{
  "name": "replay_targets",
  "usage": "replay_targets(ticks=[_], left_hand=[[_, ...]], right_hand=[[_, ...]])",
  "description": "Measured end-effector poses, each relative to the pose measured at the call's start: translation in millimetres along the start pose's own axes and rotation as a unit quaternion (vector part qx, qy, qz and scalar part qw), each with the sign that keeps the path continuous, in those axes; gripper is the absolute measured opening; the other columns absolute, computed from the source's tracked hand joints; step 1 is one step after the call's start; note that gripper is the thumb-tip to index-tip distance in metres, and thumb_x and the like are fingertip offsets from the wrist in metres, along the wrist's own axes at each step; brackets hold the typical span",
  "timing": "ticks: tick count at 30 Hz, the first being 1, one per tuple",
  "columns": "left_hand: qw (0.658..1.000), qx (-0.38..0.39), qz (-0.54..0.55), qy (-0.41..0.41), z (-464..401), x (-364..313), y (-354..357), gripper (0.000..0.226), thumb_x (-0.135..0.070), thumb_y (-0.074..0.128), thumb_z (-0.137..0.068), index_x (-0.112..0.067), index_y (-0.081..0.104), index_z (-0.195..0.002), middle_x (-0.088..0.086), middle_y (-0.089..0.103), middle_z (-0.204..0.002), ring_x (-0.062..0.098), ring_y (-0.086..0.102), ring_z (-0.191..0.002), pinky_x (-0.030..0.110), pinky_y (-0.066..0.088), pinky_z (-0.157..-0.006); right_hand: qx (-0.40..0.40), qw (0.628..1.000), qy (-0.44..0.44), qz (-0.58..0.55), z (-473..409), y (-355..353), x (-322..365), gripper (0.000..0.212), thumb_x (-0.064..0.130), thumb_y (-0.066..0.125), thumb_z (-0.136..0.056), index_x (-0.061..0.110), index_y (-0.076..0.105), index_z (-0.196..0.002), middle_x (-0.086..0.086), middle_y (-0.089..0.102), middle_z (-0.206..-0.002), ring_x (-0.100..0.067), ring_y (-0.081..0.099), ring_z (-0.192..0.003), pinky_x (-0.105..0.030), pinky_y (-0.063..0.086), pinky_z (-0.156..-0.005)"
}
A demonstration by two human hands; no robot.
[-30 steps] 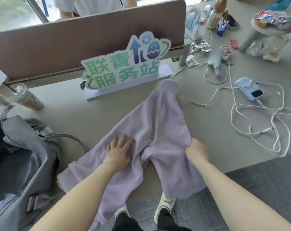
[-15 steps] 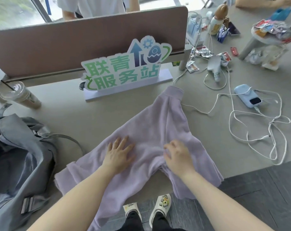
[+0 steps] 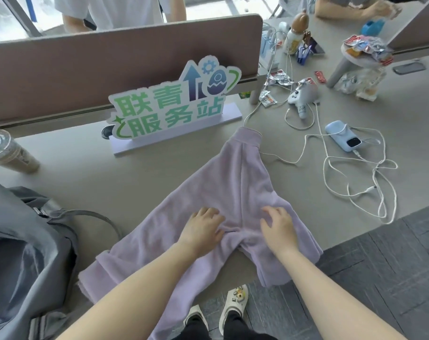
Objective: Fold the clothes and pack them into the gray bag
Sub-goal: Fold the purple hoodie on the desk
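Note:
A lilac sweatshirt [image 3: 223, 187] lies spread on the grey table, one cuffed sleeve reaching toward the sign and its lower part hanging over the near edge. My left hand [image 3: 201, 228] rests on its middle with fingers curled, bunching a small fold of fabric. Just to the right, my right hand [image 3: 278, 228] lies palm down on the cloth with fingers apart. The gray bag [image 3: 19, 253] sits at the left edge, its strap looping toward the sweatshirt.
A green and white sign [image 3: 169, 106] stands behind the sweatshirt against a brown divider [image 3: 110, 60]. A lidded drink cup [image 3: 9, 153] is at far left. White cables [image 3: 351, 177], a blue power bank [image 3: 343, 138], and snack wrappers fill the right. People stand or sit beyond the table.
My right hand moved left from the sweatshirt's right edge onto its middle, beside my left hand. My left hand's fingers went from spread flat to curled on the fabric.

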State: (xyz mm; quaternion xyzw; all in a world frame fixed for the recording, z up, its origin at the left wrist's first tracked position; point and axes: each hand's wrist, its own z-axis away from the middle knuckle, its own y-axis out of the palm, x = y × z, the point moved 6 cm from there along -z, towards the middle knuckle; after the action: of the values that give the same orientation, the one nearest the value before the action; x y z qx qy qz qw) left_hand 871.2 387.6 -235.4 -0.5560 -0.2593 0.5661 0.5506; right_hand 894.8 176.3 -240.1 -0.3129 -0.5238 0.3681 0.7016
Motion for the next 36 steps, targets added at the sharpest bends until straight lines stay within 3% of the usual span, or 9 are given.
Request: replay_targets(ticks=[6,10,15,18,23,26,28,33,36], left_hand=[[0.995,0.094,-0.032,0.023,-21,-41,39,0.061,-0.053,0.051,-0.090,-0.040,0.032,-0.147,0.002,0.013,-0.160,0.032,0.017,-0.144,0.046,0.021,-0.115],[0.984,0.165,-0.071,0.006,-15,-47,64,0.068,-0.059,0.045,-0.089,-0.049,0.014,-0.149,0.003,-0.017,-0.162,0.040,-0.013,-0.147,0.061,0.002,-0.116],[0.969,0.221,0.055,-0.090,-24,-45,49,0.039,-0.058,0.030,-0.098,-0.054,0.050,-0.131,-0.006,-0.016,-0.162,0.029,-0.017,-0.148,0.057,-0.003,-0.117],[0.970,0.174,0.051,-0.162,-28,-61,51,0.029,-0.051,0.042,-0.096,-0.043,0.064,-0.112,-0.006,-0.010,-0.163,0.030,-0.012,-0.149,0.057,0.000,-0.117],[0.964,0.118,-0.053,-0.232,-30,-97,53,0.029,-0.026,0.047,-0.093,-0.031,0.053,-0.120,0.005,-0.007,-0.163,0.040,-0.005,-0.148,0.059,0.000,-0.117],[0.958,0.006,-0.043,-0.284,-16,-112,50,0.038,-0.024,0.050,-0.088,-0.024,0.053,-0.125,0.010,0.020,-0.158,0.037,0.022,-0.142,0.051,0.024,-0.113],[0.941,-0.051,0.022,-0.333,0,-119,55,0.041,-0.027,0.050,-0.085,-0.024,0.053,-0.126,0.006,0.040,-0.144,0.035,0.039,-0.126,0.044,0.038,-0.101],[0.924,-0.077,0.109,-0.358,14,-118,61,0.038,-0.030,0.052,-0.085,-0.027,0.053,-0.123,0.001,0.036,-0.142,0.033,0.037,-0.120,0.042,0.040,-0.098],[0.925,-0.141,0.131,-0.328,17,-116,52,0.029,-0.028,0.057,-0.087,-0.022,0.062,-0.114,0.003,0.048,-0.128,0.032,0.045,-0.114,0.040,0.044,-0.092]], right_hand=[[0.042,0.990,0.127,0.054,11,-27,-62,0.055,0.037,0.055,-0.092,0.025,0.037,-0.143,-0.008,0.042,-0.137,-0.031,0.040,-0.123,-0.042,0.042,-0.096],[0.050,0.974,0.174,0.138,10,-34,-89,0.042,0.045,0.051,-0.091,0.022,0.049,-0.126,-0.008,0.049,-0.127,-0.030,0.045,-0.118,-0.041,0.043,-0.093],[0.032,0.989,0.122,0.076,-11,-47,-106,0.010,0.021,0.041,-0.096,0.017,0.049,-0.092,-0.004,0.054,-0.102,-0.029,0.052,-0.093,-0.040,0.049,-0.075],[0.022,0.994,0.097,0.039,-12,-57,-125,0.014,0.024,0.039,-0.097,0.020,0.045,-0.085,0.000,0.057,-0.087,-0.026,0.055,-0.078,-0.038,0.051,-0.068],[0.118,0.990,0.073,0.010,-10,-55,-131,0.016,0.035,0.043,-0.097,0.020,0.044,-0.093,0.000,0.059,-0.086,-0.022,0.056,-0.073,-0.034,0.046,-0.065],[0.193,0.976,0.057,0.085,-3,-52,-132,0.034,0.056,0.051,-0.084,0.024,0.050,-0.095,0.004,0.061,-0.089,-0.024,0.059,-0.084,-0.033,0.042,-0.070],[0.221,0.966,0.045,0.128,2,-45,-137,0.028,0.052,0.051,-0.081,0.025,0.057,-0.084,0.004,0.063,-0.083,-0.025,0.060,-0.082,-0.033,0.044,-0.071],[0.223,0.965,0.065,-0.121,7,-48,-120,0.022,0.024,0.046,-0.092,0.004,0.052,-0.082,-0.012,0.056,-0.081,-0.022,0.047,-0.071,-0.033,0.037,-0.063],[0.209,0.953,0.049,-0.213,10,-63,-97,0.023,0.022,0.044,-0.096,0.012,0.037,-0.076,-0.005,0.037,-0.074,-0.018,0.032,-0.067,-0.033,0.028,-0.062]])
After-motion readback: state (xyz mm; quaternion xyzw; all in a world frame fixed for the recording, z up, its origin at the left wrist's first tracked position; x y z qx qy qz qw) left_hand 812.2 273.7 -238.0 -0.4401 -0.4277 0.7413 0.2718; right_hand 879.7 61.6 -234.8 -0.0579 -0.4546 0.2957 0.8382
